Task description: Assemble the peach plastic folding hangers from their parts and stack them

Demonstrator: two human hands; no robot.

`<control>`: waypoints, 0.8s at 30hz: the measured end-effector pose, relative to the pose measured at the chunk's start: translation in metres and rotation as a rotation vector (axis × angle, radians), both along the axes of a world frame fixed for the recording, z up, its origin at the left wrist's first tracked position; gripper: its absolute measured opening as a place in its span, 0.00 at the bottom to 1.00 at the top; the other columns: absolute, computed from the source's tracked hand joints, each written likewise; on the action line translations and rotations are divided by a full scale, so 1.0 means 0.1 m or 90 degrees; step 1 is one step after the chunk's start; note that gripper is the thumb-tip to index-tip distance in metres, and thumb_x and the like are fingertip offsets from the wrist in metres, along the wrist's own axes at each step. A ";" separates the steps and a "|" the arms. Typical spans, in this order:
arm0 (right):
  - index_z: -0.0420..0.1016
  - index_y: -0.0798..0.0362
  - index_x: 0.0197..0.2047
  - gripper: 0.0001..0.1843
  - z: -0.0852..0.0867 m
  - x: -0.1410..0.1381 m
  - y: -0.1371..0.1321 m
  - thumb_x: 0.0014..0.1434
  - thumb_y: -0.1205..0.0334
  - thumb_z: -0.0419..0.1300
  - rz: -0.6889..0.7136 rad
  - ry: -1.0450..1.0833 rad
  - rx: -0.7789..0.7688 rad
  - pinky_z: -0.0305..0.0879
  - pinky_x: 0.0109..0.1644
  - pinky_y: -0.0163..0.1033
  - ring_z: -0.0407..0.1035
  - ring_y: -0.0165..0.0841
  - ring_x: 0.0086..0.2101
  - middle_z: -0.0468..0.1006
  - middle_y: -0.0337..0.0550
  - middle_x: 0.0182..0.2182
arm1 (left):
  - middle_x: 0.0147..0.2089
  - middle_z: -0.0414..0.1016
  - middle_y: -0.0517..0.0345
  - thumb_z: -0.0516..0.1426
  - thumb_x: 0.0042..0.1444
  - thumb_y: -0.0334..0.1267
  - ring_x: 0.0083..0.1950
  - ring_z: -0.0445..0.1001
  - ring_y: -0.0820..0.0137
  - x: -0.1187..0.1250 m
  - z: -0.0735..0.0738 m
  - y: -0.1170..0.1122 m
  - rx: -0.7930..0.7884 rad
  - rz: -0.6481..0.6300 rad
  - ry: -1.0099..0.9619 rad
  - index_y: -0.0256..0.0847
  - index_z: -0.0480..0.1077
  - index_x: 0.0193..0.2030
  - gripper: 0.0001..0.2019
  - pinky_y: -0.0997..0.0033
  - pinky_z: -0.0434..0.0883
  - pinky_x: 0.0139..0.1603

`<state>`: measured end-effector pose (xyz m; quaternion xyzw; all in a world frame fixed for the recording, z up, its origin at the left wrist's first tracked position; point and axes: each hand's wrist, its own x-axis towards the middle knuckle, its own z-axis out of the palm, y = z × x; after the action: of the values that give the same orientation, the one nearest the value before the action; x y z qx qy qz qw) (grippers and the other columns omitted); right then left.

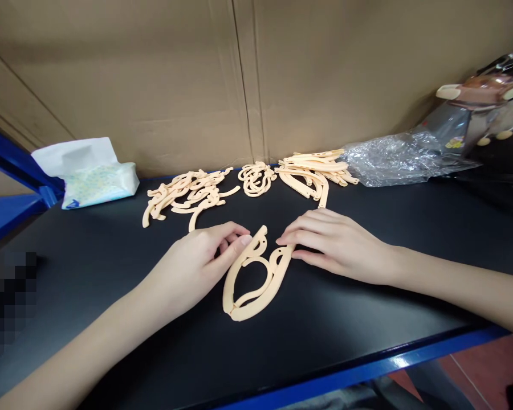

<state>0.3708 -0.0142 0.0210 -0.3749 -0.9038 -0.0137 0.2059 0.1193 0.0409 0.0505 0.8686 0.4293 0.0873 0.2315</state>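
Tissues [74, 155] poke from a soft packet [102, 185] at frame left; then curved loose pieces [207, 199] lie heaped on the black desk [316, 347]. Near centre, the left hand [214, 253] pinches one arm of a cream folding frame [256, 306] between thumb and fingers. Above it, right of centre, similar strips [320, 164] are stacked. The right hand [336, 245], loosely curled, closes thumb and fingers round the frame's other arm, just left of a crumpled clear bag [393, 159].

Open across near side of desk [282, 353], before folding hanger [260, 303]; closed off beside it by left hand [205, 250], right hand [342, 245]. Blocked behind by loose hooks [203, 195], hanger arms [318, 165], plastic bag [393, 162], then cardboard [175, 80].
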 end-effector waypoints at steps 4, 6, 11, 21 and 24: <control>0.70 0.54 0.54 0.13 -0.01 0.03 0.01 0.66 0.64 0.56 -0.017 -0.001 0.000 0.65 0.48 0.43 0.68 0.37 0.44 0.75 0.47 0.47 | 0.41 0.75 0.58 0.52 0.57 0.64 0.36 0.74 0.65 0.03 -0.05 -0.06 0.056 -0.044 0.009 0.47 0.64 0.59 0.30 0.68 0.69 0.34; 0.70 0.53 0.54 0.13 -0.01 0.03 0.01 0.66 0.64 0.56 -0.023 -0.003 0.005 0.65 0.49 0.43 0.68 0.37 0.45 0.74 0.47 0.48 | 0.46 0.74 0.54 0.55 0.52 0.67 0.41 0.74 0.62 0.04 -0.07 -0.08 0.111 -0.073 0.027 0.45 0.60 0.62 0.37 0.65 0.71 0.37; 0.71 0.54 0.53 0.13 -0.01 0.03 0.00 0.65 0.62 0.58 -0.057 -0.004 0.024 0.65 0.48 0.44 0.69 0.38 0.44 0.76 0.47 0.44 | 0.46 0.73 0.56 0.48 0.64 0.56 0.44 0.74 0.63 0.02 -0.09 -0.05 0.107 -0.097 0.013 0.46 0.59 0.62 0.25 0.63 0.71 0.42; 0.73 0.53 0.50 0.10 -0.06 0.04 0.05 0.64 0.65 0.59 -0.102 0.086 -0.018 0.63 0.45 0.41 0.71 0.34 0.35 0.78 0.39 0.31 | 0.39 0.72 0.64 0.49 0.59 0.29 0.37 0.72 0.74 0.00 -0.09 -0.05 0.007 -0.264 -0.046 0.50 0.63 0.57 0.21 0.75 0.69 0.37; 0.72 0.53 0.50 0.10 -0.04 0.03 0.05 0.66 0.63 0.57 -0.071 0.136 -0.048 0.63 0.47 0.42 0.71 0.34 0.36 0.79 0.39 0.32 | 0.38 0.72 0.64 0.51 0.59 0.29 0.37 0.72 0.74 0.02 -0.08 -0.11 -0.015 -0.289 -0.065 0.50 0.64 0.57 0.20 0.75 0.69 0.35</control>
<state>0.3741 -0.0096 0.0172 -0.4315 -0.8544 0.0489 0.2854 0.1217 0.0303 0.0429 0.9346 0.2118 0.0722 0.2766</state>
